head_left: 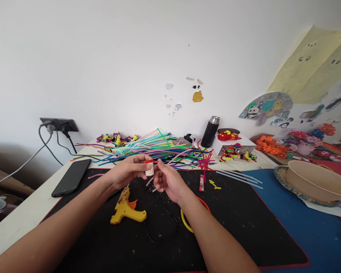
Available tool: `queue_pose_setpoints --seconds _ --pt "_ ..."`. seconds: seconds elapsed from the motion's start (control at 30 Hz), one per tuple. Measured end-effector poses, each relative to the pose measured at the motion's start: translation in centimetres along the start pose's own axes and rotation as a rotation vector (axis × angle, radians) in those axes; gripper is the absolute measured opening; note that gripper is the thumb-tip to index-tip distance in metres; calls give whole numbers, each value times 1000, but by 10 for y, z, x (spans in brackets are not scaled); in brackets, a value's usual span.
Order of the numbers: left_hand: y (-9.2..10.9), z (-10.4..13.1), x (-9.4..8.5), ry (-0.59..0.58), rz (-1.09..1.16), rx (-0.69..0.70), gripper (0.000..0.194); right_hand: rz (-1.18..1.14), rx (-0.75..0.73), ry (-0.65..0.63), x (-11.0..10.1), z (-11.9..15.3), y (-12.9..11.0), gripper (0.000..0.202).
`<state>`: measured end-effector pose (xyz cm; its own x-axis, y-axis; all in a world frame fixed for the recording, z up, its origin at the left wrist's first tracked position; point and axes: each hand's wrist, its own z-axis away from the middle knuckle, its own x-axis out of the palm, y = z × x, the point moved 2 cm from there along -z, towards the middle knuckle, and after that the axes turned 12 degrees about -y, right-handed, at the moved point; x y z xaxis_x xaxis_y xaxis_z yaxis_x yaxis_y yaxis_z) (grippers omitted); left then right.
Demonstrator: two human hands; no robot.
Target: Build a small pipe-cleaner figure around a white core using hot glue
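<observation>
My left hand (129, 169) is closed on a small white fuzzy roll (149, 171) with red pipe cleaner (148, 162) around its top. From the roll a short red length runs across to my right hand (170, 182), whose thumb and forefinger pinch its end. A pink pipe cleaner piece and a pale one show just below the right fingers. Under my hands, on the black mat (102, 242), lies a yellow glue gun (126, 210) with an orange trigger.
A heap of coloured pipe cleaners (159, 146) lies along the wall. A phone (71, 178) rests at left, a black flask (210, 132) and a white box (238, 143) at back right. Near my right forearm are a yellow and orange ring (186, 222) and a red glue tube (201, 183).
</observation>
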<state>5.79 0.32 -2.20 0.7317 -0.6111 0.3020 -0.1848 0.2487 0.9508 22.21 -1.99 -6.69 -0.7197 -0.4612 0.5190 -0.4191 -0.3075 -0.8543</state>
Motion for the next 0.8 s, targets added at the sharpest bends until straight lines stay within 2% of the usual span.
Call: queue_pose_setpoints --seconds 0.8 --pt "-4 -1 0 10 -50 -5 34 66 8 -16 -1 -2 4 53"
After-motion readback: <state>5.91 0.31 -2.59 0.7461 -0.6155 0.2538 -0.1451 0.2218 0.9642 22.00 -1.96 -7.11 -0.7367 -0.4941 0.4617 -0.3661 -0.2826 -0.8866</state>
